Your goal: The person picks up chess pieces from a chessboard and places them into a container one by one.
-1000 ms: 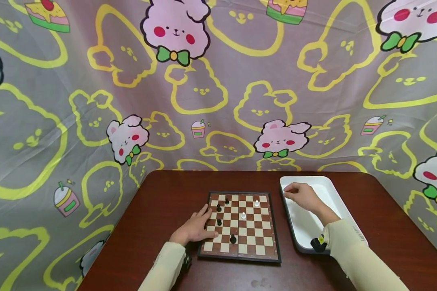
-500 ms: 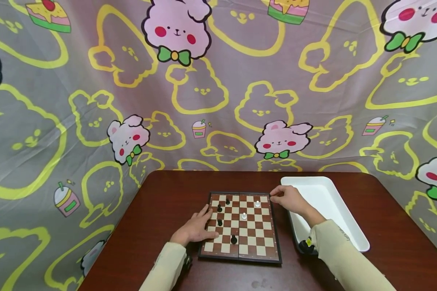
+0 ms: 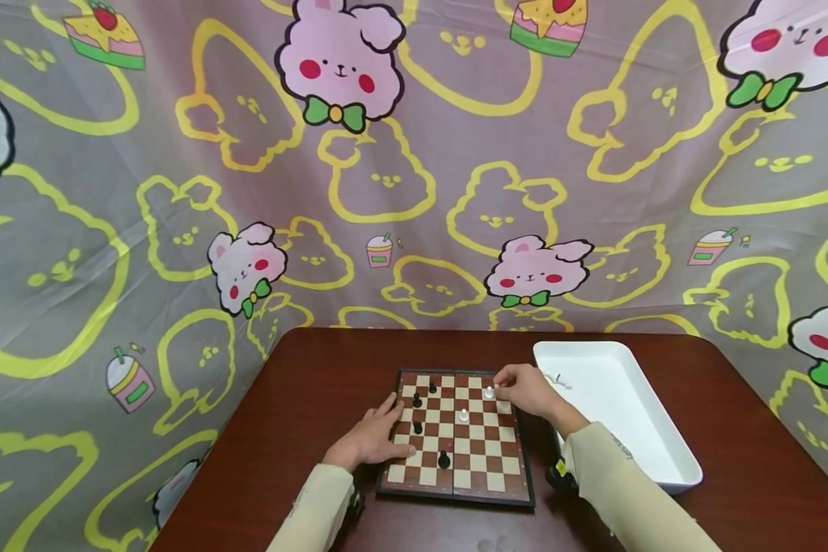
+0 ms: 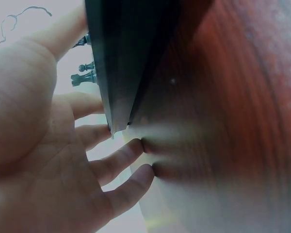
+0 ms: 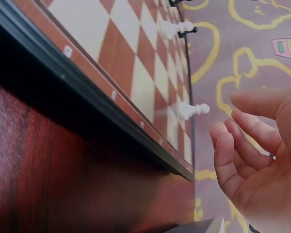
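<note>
A brown and cream chessboard (image 3: 486,484) lies on the table with a few pieces standing on it. My left hand (image 3: 369,437) rests along its left edge, thumb over the board and fingers spread; the left wrist view shows the fingertips at the dark side (image 4: 119,73). My right hand (image 3: 527,391) hovers over the far right corner, fingers loosely bent beside a white pawn (image 5: 188,110), with a gap to it and nothing held. Another white pawn (image 3: 464,415) stands nearer the middle. Several black pieces (image 3: 444,459) stand on the left half.
A white tray (image 3: 686,456) sits on the table right of the board, partly behind my right forearm. The dark red-brown table (image 3: 303,383) ends at a cartoon-print cloth (image 3: 400,192) at the back and sides.
My right hand has moved left from over the tray to the white pawn at the board's far right corner. The left hand has stayed on the board's left edge.
</note>
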{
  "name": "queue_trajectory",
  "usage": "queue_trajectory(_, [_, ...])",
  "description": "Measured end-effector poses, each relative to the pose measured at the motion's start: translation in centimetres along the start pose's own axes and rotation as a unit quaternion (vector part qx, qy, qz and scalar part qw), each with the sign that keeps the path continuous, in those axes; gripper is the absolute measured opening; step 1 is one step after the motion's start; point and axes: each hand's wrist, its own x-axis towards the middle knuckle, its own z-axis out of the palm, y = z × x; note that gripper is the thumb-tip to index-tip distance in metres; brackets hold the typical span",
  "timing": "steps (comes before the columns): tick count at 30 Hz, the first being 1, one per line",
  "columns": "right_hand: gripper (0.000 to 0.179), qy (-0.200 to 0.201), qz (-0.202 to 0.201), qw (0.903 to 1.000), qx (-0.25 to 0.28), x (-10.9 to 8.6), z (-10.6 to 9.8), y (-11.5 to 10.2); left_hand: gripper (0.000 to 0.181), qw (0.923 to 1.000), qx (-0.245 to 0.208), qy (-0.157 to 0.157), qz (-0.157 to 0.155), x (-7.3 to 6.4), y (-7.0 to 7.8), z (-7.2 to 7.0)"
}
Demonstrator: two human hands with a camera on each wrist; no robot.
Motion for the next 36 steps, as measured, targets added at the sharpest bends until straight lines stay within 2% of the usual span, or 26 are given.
queue_trajectory(7, [0.010,0.005,0.017,0.9991,-0.037,0.6,1.1,0.4,0.091,1.0000,0.001,0.002,-0.001,0.1,0.0,0.1])
queue_trajectory(13, [0.015,0.000,0.035,0.9985,-0.042,0.7,1.7,0.9,0.091,1.0000,0.003,0.003,0.000,0.1,0.0,0.2])
queue_trajectory(21, [0.018,-0.003,0.012,0.9980,-0.062,0.9,2.1,1.1,0.090,1.0000,0.004,0.003,0.000,-0.1,0.2,0.2])
queue_trajectory(29, [0.006,-0.009,-0.004,0.9976,-0.068,1.0,2.7,1.0,0.090,1.0000,0.004,0.006,-0.004,0.0,0.2,0.4])
queue_trajectory(36, [0.003,0.008,-0.004,0.9961,-0.088,1.2,2.8,0.9,0.089,0.9999,0.008,0.007,-0.004,0.1,0.3,0.3])
